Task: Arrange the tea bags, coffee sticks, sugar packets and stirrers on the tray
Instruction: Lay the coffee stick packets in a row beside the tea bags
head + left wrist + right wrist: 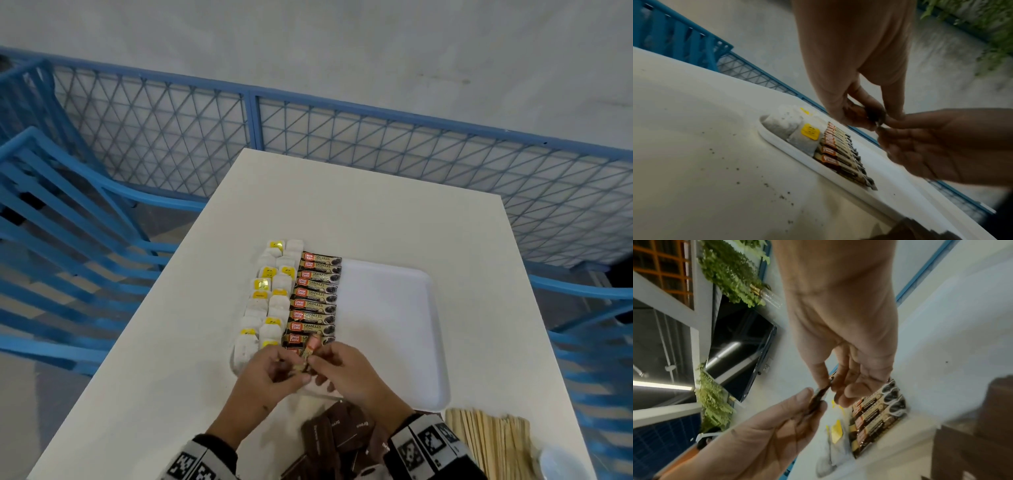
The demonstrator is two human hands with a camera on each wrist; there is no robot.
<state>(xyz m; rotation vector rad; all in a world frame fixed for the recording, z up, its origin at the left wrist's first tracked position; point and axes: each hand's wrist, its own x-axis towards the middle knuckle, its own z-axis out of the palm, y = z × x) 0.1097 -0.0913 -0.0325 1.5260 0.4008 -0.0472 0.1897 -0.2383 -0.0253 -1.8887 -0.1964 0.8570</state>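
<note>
Evidently both hands, left hand and right hand, pinched one coffee stick in a shared grip above the tray, apparently to extend the near end of its coffee row.

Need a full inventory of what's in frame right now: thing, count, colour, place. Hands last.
tray: one, white, middle of the table
tea bags: about fifteen, white with yellow tags, two columns at the tray's left side
coffee sticks: about ten, dark brown and gold with red logos, one column right of the tea bags
sugar packets: loose pile, brown, on the table at the near edge
stirrers: bundle, pale wood, near right of the table
table: one, white
fence: blue mesh, behind the table
left hand: pinches a coffee stick over the tray's near end
right hand: pinches the same coffee stick
</note>
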